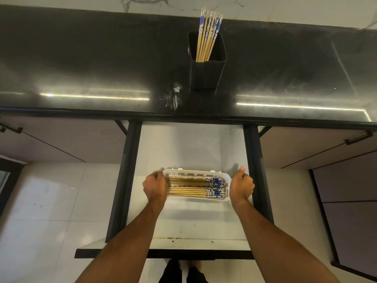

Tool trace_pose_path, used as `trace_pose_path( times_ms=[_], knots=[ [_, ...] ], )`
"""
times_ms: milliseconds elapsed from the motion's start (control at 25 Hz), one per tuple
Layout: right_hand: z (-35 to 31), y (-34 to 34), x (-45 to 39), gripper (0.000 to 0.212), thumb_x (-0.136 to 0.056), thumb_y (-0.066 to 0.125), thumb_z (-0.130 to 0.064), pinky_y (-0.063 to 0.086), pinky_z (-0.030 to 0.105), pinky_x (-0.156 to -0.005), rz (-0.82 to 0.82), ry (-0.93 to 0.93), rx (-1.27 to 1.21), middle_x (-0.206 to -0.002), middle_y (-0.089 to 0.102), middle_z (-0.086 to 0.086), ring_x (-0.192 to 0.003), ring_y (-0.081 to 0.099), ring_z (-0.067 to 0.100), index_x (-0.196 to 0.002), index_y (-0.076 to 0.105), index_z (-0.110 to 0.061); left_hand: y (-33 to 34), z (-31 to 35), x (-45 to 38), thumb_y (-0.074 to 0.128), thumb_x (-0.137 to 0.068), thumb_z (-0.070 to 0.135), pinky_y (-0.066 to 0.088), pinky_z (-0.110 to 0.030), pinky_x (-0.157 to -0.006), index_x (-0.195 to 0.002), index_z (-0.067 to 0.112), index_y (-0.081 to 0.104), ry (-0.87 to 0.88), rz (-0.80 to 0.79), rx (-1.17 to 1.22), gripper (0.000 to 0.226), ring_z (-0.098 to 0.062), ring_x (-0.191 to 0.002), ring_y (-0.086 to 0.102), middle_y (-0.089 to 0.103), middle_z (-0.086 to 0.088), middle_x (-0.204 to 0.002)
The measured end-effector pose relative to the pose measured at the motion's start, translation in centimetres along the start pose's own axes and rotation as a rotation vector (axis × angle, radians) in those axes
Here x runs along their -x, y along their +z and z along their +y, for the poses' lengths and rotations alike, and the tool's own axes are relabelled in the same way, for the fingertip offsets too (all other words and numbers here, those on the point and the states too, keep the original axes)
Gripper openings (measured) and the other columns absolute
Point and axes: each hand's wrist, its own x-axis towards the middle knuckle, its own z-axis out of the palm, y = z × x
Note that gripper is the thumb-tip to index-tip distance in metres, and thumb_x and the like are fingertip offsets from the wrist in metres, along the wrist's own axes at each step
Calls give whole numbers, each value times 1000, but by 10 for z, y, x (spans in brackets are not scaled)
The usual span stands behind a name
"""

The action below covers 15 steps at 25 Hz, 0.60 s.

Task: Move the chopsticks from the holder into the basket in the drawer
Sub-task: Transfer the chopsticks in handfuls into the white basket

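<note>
Both my hands clasp the white basket in the open drawer, left hand and right hand curled around opposite ends, many chopsticks lying flat inside. Farther off, more stand in the black holder on the desk. Light, stiff and slippery, I judge; best pinched as a bundle near the patterned tops.

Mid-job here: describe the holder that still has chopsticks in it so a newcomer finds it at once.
Start at the dark countertop above the open drawer. Near its middle stands a black square holder, upright, with blue-patterned chopsticks sticking out of it. The white basket down in the drawer holds its chopsticks lying flat.
</note>
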Motion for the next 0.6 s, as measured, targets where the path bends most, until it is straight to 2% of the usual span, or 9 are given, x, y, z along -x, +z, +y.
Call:
trace_pose_path(
  times_ms=[120,240,440,520,600],
  knots=[
    [4,7,2,50,-109,32,-46,47,21,-53,-92,84,18,-79,65,4,-61,61,14,-85,62,-14,5,1,2,54,-102,43,39,-8,-48,-90,22,66,6,0,-42,28,-7,-59,61,63,11,-71],
    [4,10,3,49,-109,31,-44,42,19,-49,-92,62,69,-80,64,3,-57,57,11,-86,62,-14,3,2,2,53,-103,42,39,-10,-50,-90,21,65,24,-5,-81,28,-6,-58,59,63,7,-75],
    [7,9,0,50,-110,30,-43,43,19,-51,-98,33,139,-83,65,7,-57,55,12,-85,61,-12,1,2,3,53,-103,41,40,-11,-51,-91,20,64,38,-16,-117,27,-8,-59,58,64,4,-79],
    [8,8,-1,51,-110,30,-42,48,21,-54,-71,40,149,-84,67,10,-62,60,15,-85,61,-11,2,3,3,53,-103,40,40,-11,-51,-91,20,65,36,-23,-108,26,-9,-60,59,65,4,-79],
    [9,6,-1,51,-110,30,-42,56,29,-62,-60,69,154,-87,69,14,-69,64,21,-86,60,-10,1,3,4,54,-103,40,39,-10,-48,-90,20,65,23,-4,-104,26,-9,-59,59,63,7,-75]
  ],
)
